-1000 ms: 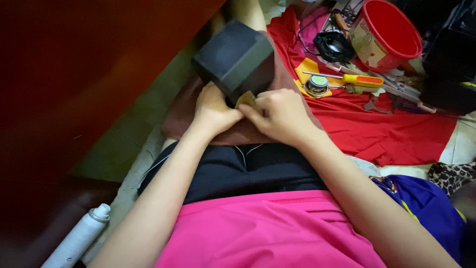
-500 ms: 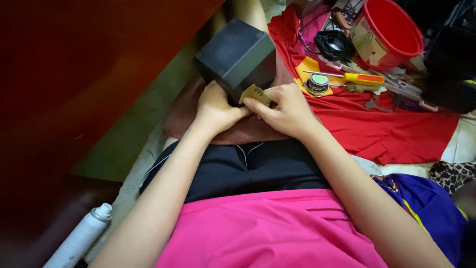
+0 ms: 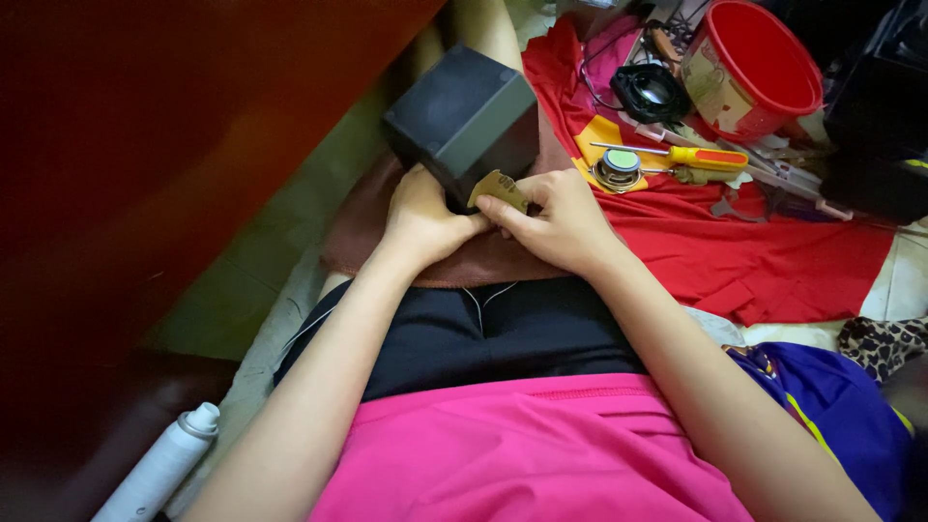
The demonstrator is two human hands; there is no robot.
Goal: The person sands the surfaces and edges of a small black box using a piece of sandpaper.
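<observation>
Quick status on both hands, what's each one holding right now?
Left hand: closed against the dark grey box, steadying it.
Right hand: pinching a small tan circuit board at the box.

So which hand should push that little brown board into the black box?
Probably the right hand: it already pinches the small brown board at the black box. The left hand steadies the box from below.

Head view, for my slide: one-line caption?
Both hands hold a small tan board against a dark box.
</observation>
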